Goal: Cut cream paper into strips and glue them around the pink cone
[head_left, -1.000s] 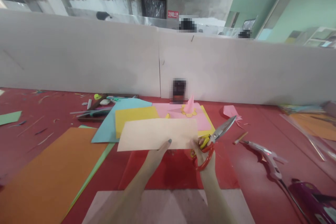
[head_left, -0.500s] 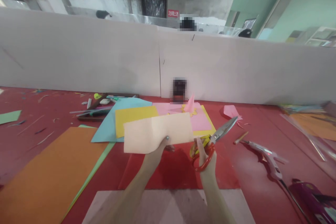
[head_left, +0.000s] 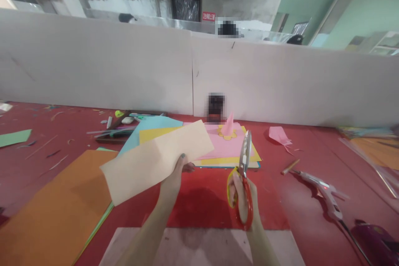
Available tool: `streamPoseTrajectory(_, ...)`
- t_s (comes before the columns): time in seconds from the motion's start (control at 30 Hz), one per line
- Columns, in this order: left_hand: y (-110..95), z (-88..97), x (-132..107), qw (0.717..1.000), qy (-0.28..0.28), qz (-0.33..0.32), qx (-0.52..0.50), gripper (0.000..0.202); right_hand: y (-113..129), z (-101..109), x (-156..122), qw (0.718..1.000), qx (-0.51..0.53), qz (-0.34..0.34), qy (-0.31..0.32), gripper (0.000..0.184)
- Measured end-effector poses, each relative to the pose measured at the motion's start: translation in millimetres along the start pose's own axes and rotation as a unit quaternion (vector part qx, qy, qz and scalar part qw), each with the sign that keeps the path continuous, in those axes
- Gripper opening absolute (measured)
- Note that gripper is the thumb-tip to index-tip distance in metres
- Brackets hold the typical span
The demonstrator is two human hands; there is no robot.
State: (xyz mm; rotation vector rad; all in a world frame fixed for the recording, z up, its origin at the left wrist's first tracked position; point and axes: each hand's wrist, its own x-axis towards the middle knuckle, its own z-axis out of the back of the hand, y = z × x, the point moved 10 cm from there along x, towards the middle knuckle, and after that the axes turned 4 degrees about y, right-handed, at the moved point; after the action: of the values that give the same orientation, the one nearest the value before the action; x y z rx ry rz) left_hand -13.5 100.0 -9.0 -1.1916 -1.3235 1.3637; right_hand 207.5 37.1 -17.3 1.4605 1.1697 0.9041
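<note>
A long cream sheet of paper (head_left: 156,158) is pinched in my left hand (head_left: 175,174), thumb on top near its right part and fingers underneath. The sheet tilts down to the left above the stacked coloured papers. My right hand (head_left: 245,195) grips a pair of scissors (head_left: 245,153) with one red and one yellow handle loop. The scissor blades look closed, point away from me and are apart from the sheet. Behind them, a pink paper cone (head_left: 229,125) stands on a yellow scalloped paper piece (head_left: 227,134), on pink paper (head_left: 230,145).
Orange paper (head_left: 52,203) lies at the left, blue paper (head_left: 158,122) at the back. A tray of tools (head_left: 116,135) stands behind. At the right are a glue gun (head_left: 324,191) with a cord, a pink paper scrap (head_left: 279,135) and a dark purple object (head_left: 375,237). A white partition (head_left: 93,62) closes the back.
My left hand has moved left and tilted the cream sheet, away from the scissors. My right hand has turned the scissors from pointing right to pointing straight ahead.
</note>
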Motion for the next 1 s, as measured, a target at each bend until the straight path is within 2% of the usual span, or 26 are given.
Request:
streamPoseTrajectory(0.07, -6.3, 3.9, -0.2, 1.0, -0.014, -0.022, -0.007, 0.034, -1.6, -3.7, -2.4, 0.999, -0.024, -0.023, 0.012, 0.037)
streamPoseTrajectory(0.17, -17.3, 8.6, -3.5, 0.997, -0.04, -0.05, -0.046, 0.029, 0.9, -11.2, -2.6, 0.996, -0.085, -0.008, 0.036, 0.036)
streamPoseTrajectory(0.27, -22.8, 4.1, -8.0, 0.996, -0.029, -0.05, -0.075, 0.025, -5.1, -16.4, -3.9, 0.987, -0.146, -0.014, 0.067, 0.032)
streamPoseTrajectory(0.37, -23.6, 2.1, -12.4, 0.996, -0.025, -0.044, -0.067, 0.031, -8.1, -16.9, -8.0, 0.962, -0.254, -0.033, 0.094, 0.027)
streamPoseTrajectory(0.47, -26.6, 7.5, -16.1, 0.996, -0.046, -0.059, -0.051, 0.036, -3.8, -13.7, -11.6, 0.938, -0.33, -0.048, 0.089, 0.027)
streamPoseTrajectory(0.57, -29.7, 10.0, -17.6, 0.996, -0.051, -0.064, -0.03, 0.038, -1.0, -17.7, -12.6, 0.947, -0.306, -0.038, 0.094, 0.027)
streamPoseTrajectory(0.73, -26.5, 3.5, -19.8, 0.998, -0.03, -0.008, 0.062, 0.044, -5.2, -18.1, -10.8, 0.977, -0.2, -0.02, 0.077, 0.032)
streamPoseTrajectory(1.0, -31.5, -7.1, -25.4, 0.994, -0.002, 0.002, 0.113, 0.046, 12.0, -26.8, -15.7, 0.97, -0.215, -0.035, 0.11, 0.032)
